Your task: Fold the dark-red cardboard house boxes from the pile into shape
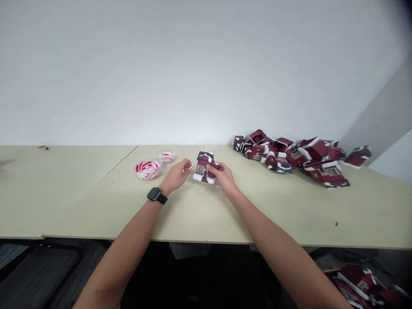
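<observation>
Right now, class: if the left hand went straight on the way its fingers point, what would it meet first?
Probably the maroon model house, just beyond the striped piece pinched by the left hand; depth is hard to judge.

No readable text anywhere. Black smartwatch [156, 195]: face dark, no digits showing. Red cardboard house [204, 168]: windows and white trim only, no lettering visible. Heap of house pieces [289, 156]: too small to show any print. Clear bowl [147, 170] of red-and-white pieces: pattern only, no legible marks.
</observation>
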The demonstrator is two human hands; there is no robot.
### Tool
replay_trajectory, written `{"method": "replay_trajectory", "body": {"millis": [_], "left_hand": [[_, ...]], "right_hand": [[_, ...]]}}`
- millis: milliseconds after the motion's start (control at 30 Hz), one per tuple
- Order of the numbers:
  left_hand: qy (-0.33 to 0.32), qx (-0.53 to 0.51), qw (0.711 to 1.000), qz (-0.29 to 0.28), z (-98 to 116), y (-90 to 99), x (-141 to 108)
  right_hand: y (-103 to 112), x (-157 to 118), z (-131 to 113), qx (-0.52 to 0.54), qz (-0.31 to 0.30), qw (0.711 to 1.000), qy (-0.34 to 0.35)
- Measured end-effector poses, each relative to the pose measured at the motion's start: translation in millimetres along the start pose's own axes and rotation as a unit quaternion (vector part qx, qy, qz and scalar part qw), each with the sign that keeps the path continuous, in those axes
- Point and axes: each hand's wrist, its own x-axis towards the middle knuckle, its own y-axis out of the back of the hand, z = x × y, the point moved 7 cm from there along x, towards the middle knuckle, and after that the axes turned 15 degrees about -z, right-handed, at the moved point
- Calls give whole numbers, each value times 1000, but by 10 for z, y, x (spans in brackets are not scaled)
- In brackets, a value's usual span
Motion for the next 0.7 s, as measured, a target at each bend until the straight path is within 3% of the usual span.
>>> {"method": "replay_trajectory", "body": {"millis": [200, 333, 700], "left_hand": [[-10, 4, 1000, 2, 28, 46, -5], [-39, 7, 999, 35, 108, 73, -2], [-71, 27, 995, 57, 254, -9, -8]], "right_hand": [[-5, 5, 6, -8, -8, 1000, 3], [2, -2, 7, -27, -1, 1000, 1], [-64, -31, -5, -43, -30, 999, 5]]}}
